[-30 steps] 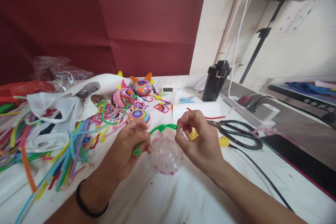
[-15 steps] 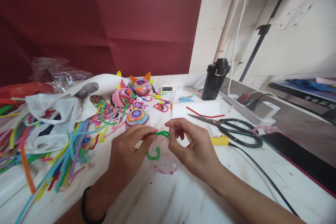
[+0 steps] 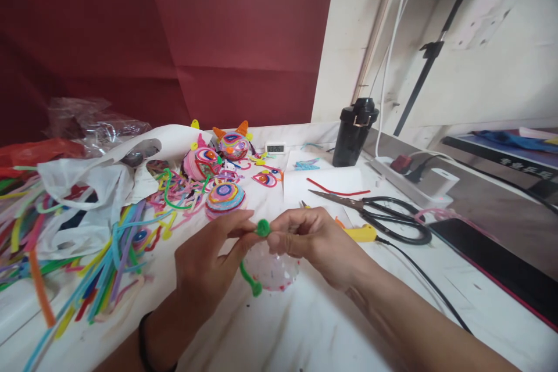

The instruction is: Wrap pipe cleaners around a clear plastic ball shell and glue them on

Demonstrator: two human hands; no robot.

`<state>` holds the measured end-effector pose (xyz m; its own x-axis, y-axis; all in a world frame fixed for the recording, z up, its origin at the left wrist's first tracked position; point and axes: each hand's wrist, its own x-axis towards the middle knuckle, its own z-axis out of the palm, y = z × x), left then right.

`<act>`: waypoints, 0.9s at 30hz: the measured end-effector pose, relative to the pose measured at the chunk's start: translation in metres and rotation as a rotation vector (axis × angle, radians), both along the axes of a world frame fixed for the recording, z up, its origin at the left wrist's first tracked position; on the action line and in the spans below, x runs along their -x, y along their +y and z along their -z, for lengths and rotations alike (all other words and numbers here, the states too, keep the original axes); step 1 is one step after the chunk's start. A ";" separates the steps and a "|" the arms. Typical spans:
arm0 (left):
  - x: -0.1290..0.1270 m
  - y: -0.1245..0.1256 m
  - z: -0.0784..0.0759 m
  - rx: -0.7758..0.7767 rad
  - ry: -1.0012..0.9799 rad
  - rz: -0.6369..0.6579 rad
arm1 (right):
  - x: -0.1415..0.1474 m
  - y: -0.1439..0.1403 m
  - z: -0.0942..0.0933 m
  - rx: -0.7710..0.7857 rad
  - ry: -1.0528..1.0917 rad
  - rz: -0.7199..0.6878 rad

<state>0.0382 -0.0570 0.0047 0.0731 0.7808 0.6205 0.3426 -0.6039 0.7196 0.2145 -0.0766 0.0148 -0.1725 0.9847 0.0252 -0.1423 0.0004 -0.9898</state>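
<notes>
Brought left hand (image 3: 207, 261) and right hand (image 3: 311, 241) closer together since half a second ago; now pinching green pipe cleaner (image 3: 263, 228) between both, with lower end just left of clear dome (image 3: 279, 272), near side, left of black scissors (image 3: 355, 204).
</notes>
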 end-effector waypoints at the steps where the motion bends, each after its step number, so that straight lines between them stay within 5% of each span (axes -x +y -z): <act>1: -0.001 0.000 0.000 0.004 0.015 -0.002 | 0.000 0.000 0.000 -0.041 -0.035 0.018; 4: -0.003 0.001 -0.003 0.152 -0.022 0.066 | 0.000 -0.001 0.002 -0.335 -0.261 0.145; 9: -0.005 0.004 -0.010 0.624 -0.219 0.283 | 0.001 -0.003 0.006 -0.985 -0.698 0.330; 17: -0.003 0.008 -0.011 0.996 -0.462 0.567 | 0.000 0.001 0.009 -1.309 -0.996 0.325; 21: -0.002 0.012 -0.010 1.011 -0.463 0.604 | 0.002 0.001 0.011 -1.150 -0.803 0.358; 24: -0.002 0.013 -0.009 0.847 -0.328 0.542 | 0.004 0.000 0.010 -0.686 -0.538 0.290; 27: -0.001 0.012 -0.006 0.491 -0.088 0.387 | 0.004 0.000 0.006 -0.210 -0.283 0.170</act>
